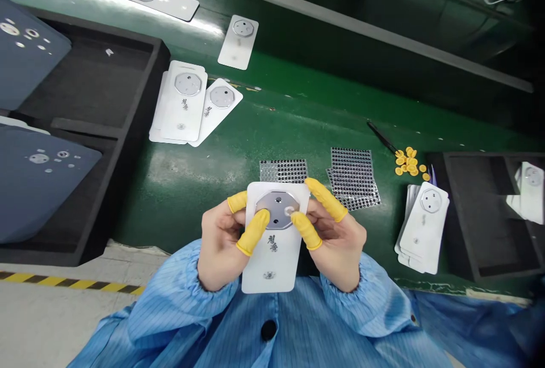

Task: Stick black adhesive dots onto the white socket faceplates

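A white phone back cover (283, 266) with a grey octagonal camera plate (277, 203) is held upright in front of my chest. My left hand (223, 243) grips its left edge, the yellow-cotted thumb resting on the plate. From the right side my right hand (338, 237) grips the same cover, its index finger along the top corner and its thumb at the plate's edge. Beside that thumb tip shows a small pale round spot (289, 210); whether it is a hole or a loose piece I cannot make out. Dark holes show in the plate. Fingers behind the cover are partly hidden.
Sheets of small black dots (351, 172) lie behind my hands. Yellow finger cots (409, 162) sit near black tweezers (381, 136). Stacked covers lie left (183, 112) and right (426, 229). Black trays flank the green bench: left tray (147, 90), right tray (462, 214).
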Demonstrator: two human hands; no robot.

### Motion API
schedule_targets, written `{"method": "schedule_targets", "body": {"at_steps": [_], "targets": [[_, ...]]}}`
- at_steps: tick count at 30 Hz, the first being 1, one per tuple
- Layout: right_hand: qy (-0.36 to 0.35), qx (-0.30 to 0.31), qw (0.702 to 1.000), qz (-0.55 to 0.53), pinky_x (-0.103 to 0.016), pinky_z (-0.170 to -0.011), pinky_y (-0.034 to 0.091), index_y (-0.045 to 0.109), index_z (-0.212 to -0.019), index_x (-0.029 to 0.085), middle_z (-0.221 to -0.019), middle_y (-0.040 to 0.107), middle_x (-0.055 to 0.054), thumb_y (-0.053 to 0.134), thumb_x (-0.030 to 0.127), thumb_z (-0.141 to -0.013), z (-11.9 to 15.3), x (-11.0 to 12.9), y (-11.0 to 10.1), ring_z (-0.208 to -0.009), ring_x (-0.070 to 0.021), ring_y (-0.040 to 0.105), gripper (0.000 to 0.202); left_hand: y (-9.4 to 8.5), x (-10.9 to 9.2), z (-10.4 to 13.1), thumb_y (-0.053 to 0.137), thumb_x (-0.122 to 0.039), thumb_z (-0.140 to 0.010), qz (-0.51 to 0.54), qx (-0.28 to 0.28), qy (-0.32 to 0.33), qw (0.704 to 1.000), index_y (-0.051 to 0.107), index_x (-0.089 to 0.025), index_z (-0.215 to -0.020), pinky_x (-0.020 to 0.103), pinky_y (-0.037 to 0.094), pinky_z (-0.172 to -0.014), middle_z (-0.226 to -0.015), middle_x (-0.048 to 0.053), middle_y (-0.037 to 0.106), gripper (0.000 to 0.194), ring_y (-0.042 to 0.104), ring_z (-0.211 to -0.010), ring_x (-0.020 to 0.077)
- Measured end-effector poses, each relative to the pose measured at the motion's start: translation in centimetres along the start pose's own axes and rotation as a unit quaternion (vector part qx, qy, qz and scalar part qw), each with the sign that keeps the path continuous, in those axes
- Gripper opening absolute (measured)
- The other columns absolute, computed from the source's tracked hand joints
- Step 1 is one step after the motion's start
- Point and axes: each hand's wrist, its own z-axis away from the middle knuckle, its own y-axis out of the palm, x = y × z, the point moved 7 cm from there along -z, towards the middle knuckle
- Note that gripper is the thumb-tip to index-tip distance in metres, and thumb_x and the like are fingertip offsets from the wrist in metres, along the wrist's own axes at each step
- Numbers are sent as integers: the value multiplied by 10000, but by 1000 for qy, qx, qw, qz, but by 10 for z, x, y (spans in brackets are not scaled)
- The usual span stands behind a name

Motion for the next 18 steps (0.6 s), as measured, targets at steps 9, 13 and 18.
{"method": "schedule_targets", "body": {"at_steps": [9, 13, 18], "targets": [[-30, -20, 999, 21, -298, -691, 656, 696, -1083, 259, -848, 744, 15, 727, 110, -755, 0, 5, -5, -706, -149, 708, 361, 10, -2, -7, 713, -224, -790, 14, 119, -48, 992, 789, -242, -856, 192, 557, -501, -659, 12, 738, 102, 656, -526, 127], [-45, -7, 999, 16, -280, -663, 654, 692, -1094, 260, -845, 743, 19, 727, 90, -747, 3, 7, -4, -698, -143, 705, 388, 7, -10, -7, 758, -224, -744, 5, 114, -2, 993, 798, -248, -828, 194, 556, -486, -647, 12, 748, 96, 663, -506, 138], [-31, 3, 999, 10, -275, -657, 651, 679, -1124, 268, -846, 744, 19, 722, 90, -753, 6, 5, -2, -681, -137, 702, 413, 4, -14, -2, 767, -294, -735, -17, 116, 51, 992, 798, -218, -816, 223, 565, -487, -666, 41, 759, 115, 676, -507, 166]]}}
